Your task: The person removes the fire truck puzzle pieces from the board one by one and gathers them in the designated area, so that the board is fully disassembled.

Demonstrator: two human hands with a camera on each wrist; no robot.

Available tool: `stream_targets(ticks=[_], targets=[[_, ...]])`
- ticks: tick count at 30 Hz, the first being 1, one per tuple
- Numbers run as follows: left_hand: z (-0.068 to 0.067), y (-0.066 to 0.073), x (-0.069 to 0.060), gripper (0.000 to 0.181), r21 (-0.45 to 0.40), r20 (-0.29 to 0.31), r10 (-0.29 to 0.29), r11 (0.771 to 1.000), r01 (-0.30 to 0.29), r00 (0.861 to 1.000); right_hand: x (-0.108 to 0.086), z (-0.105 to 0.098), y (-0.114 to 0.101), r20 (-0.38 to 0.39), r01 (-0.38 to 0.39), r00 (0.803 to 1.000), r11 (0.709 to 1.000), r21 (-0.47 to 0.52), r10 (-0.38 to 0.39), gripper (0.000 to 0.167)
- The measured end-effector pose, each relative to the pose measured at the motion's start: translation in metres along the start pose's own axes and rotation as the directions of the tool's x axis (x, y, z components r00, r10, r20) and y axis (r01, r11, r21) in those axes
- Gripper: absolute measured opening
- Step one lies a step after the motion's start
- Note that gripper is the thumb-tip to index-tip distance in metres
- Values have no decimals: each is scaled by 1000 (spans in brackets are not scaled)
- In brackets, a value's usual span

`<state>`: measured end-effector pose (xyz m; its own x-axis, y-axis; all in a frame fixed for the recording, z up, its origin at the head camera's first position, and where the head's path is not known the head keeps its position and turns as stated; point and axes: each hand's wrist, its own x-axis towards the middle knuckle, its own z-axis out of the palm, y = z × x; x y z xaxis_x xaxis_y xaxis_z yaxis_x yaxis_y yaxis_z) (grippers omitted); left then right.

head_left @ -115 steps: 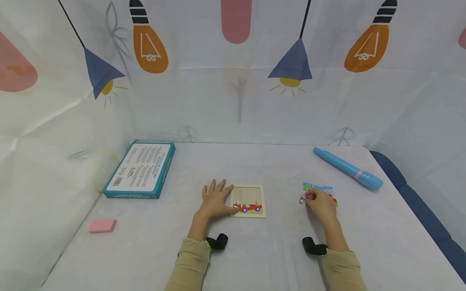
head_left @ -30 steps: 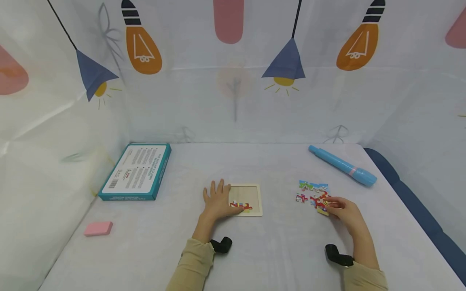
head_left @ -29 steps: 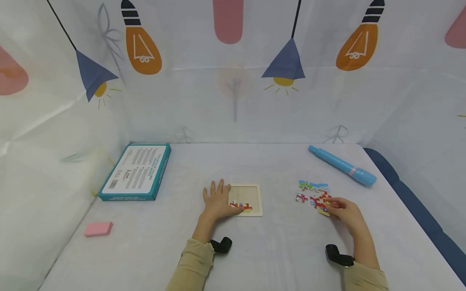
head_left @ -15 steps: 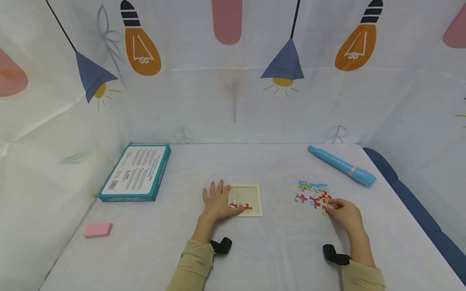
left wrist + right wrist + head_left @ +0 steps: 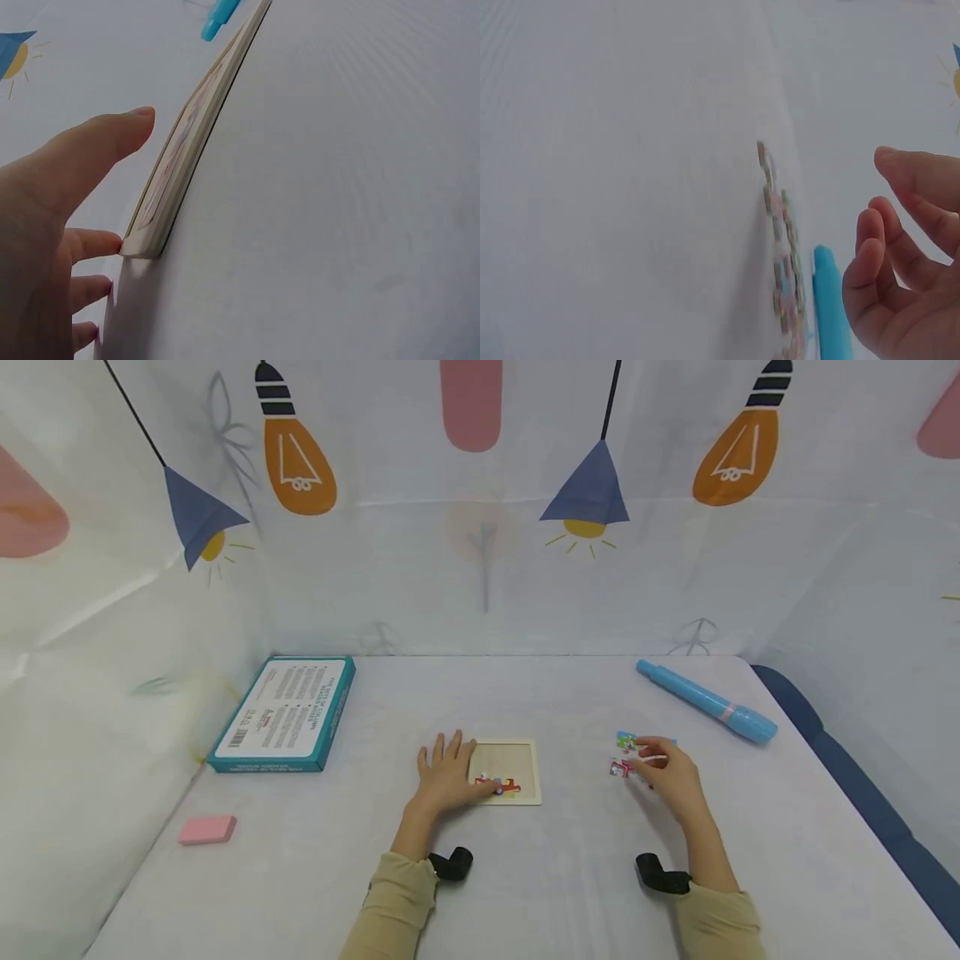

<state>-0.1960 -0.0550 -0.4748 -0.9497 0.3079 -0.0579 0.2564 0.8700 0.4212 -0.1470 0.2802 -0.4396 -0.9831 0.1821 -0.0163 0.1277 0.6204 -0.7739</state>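
My left hand (image 5: 444, 777) lies with fingers spread at the left side of a shallow wooden puzzle tray (image 5: 534, 800). In the left wrist view its thumb is over the tray's edge and a finger touches the corner. Joined red-and-yellow puzzle pieces (image 5: 512, 786) lie along the tray's near side. Over the loose puzzle pieces at the right hovers my right hand (image 5: 677, 783), which partly hides them. A red piece (image 5: 620, 768) and a green-and-blue piece (image 5: 626, 741) show beside its fingertips. The right wrist view shows loosely bent fingers (image 5: 866, 262) with nothing between them and the thumb.
A teal box (image 5: 341, 714) with a white printed face lies at the back left. Nearer, a pink block (image 5: 207, 829) sits by the left edge. A blue marker-shaped tube (image 5: 708, 700) lies behind the loose pieces. Dark blue padding (image 5: 847, 768) runs beyond the table's right edge.
My right hand has moved left and away from me, from the near right pieces to above the middle of the group. The left hand has stayed at the tray, its thumb shifted slightly.
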Motion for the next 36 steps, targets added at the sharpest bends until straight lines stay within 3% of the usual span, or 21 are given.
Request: stream_targets(ticks=[6,12,16,19,23,27,30,36], targets=[[3,-13,1,79,-34,-11,48,998,-48,999,7,23,-20,56,46,997,996,70,-50,39],[1,-16,-1,74,-58,-21,78,995,-79,997,11,51,-37,108,65,991,994,88,-75,36],[1,-16,0,73,-58,-48,101,993,-104,994,11,72,-50,113,127,984,988,90,-137,31],[1,-15,1,73,-59,-63,106,992,-110,992,8,87,-61,154,186,968,979,83,-197,30],[1,-14,0,75,-32,-59,99,994,-101,993,2,108,-73,278,272,927,962,-34,-252,34],[2,-13,-1,77,-21,-52,90,996,-91,995,-3,123,-81,357,375,890,899,-224,-282,32],[2,-14,-3,76,-29,-52,84,996,-85,995,-5,130,-84,363,415,881,865,-283,-304,24],[1,-17,-7,73,-1,-41,84,996,-84,996,-8,134,-87,368,421,875,868,-264,-313,15]])
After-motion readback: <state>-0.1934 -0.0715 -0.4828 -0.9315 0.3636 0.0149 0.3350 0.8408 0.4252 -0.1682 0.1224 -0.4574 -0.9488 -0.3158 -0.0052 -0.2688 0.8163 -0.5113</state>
